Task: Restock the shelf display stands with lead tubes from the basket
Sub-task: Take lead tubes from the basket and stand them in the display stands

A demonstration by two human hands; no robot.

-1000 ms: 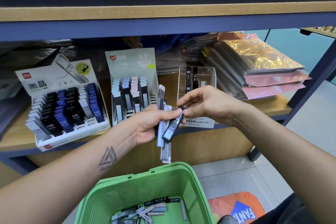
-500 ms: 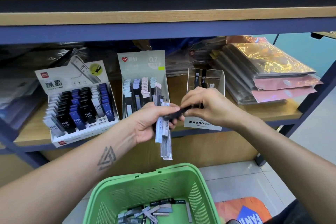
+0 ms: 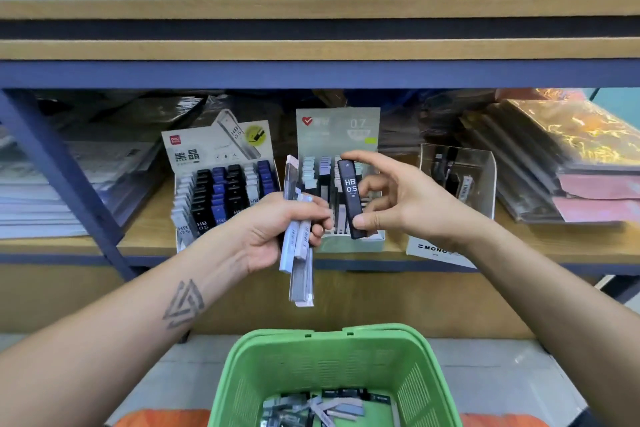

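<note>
On the shelf (image 3: 145,239), the left stand (image 3: 221,191) holds black, blue and grey tubes. The left hand (image 3: 273,236) has its fingers clamped round a bundle (image 3: 298,246) of pale tubes above the green basket (image 3: 332,367), where more lie. The right hand (image 3: 401,201) pinches an upright black tube (image 3: 350,198) between thumb and forefinger before the middle stand (image 3: 341,135).

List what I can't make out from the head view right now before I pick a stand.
- Green plastic basket: cut off by the bottom edge, so the tube count is hidden.
- Grey and lilac tubes in the left hand: the grip covers the labels, lead size unreadable.
- Clear acrylic stand: its front label is hidden behind the right hand.
</note>
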